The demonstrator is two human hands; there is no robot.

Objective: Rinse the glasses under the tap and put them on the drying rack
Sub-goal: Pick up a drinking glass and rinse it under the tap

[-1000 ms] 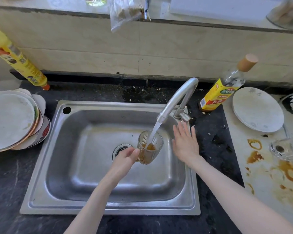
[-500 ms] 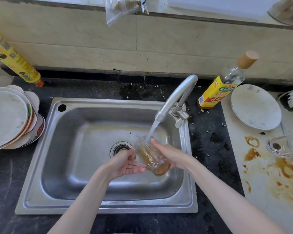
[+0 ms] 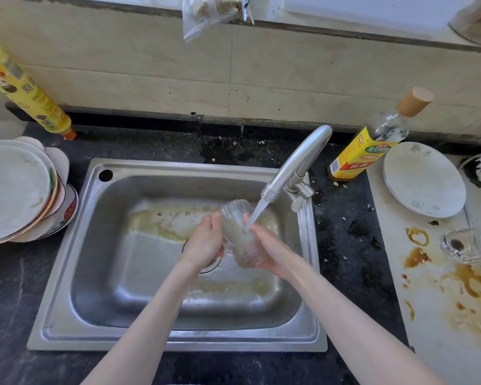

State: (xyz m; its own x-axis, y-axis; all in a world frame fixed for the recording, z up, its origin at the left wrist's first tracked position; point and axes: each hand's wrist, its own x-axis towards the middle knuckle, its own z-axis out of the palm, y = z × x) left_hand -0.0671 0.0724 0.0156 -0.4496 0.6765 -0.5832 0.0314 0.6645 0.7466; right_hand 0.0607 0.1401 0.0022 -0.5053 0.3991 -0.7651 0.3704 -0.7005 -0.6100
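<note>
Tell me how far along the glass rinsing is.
Done: nothing looks finished; no drying rack is in view. In hand: the left hand and right hand hold a tilted glass over the sink, with the tap running onto it. Left: finishing this glass, then the second glass lying on the stained counter to the right, then racking both.

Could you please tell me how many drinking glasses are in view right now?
2. One ribbed glass is held over the sink by both hands under the tap; another glass lies on the stained counter at the right edge, partly cut off.
</note>
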